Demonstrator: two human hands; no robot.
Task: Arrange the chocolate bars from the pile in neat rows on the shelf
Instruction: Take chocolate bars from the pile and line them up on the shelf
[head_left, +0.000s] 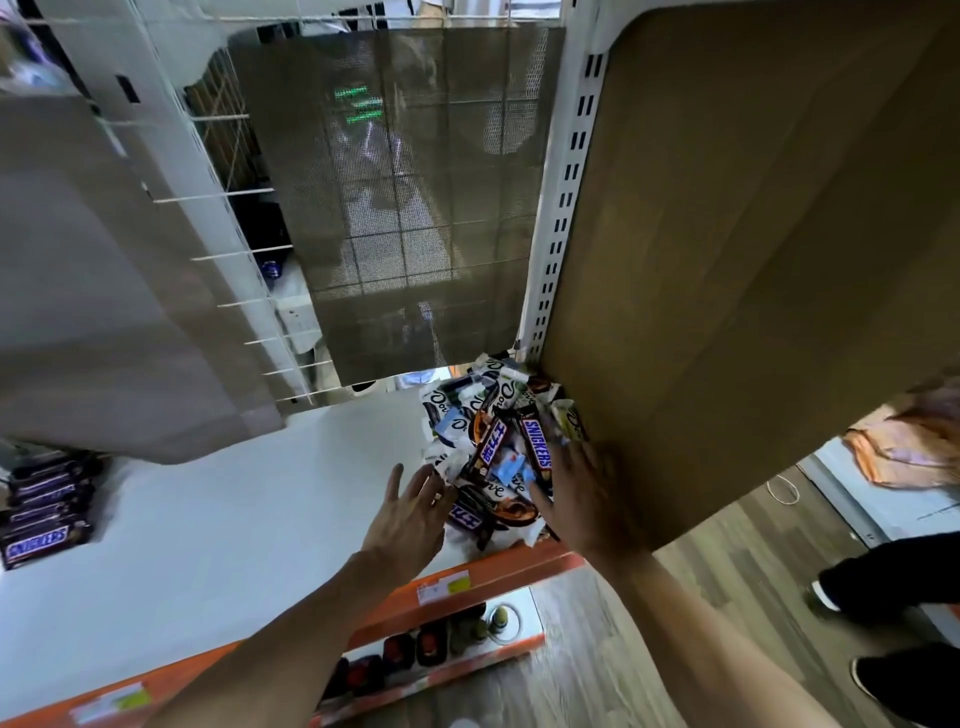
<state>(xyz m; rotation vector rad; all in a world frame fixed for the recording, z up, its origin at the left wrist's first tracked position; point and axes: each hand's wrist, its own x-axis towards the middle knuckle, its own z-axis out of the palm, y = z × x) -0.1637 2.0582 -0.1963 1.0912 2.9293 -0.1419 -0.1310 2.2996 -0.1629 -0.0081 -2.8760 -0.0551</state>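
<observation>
A pile of chocolate bars, Snickers and Dove wrappers mixed, lies at the right end of the white shelf, against the brown side panel. My left hand reaches toward the pile's left edge with fingers spread and straight, fingertips at the wrappers. My right hand lies flat on the pile's right side, fingers extended over a Snickers bar. Neither hand grips a bar. At the far left of the shelf stands a neat stack of Snickers bars.
A brown side panel closes the shelf on the right. An upper shelf overhangs at left. The orange shelf lip carries price tags, with bottles on the shelf below. A person's dark shoes stand on the wooden floor at right.
</observation>
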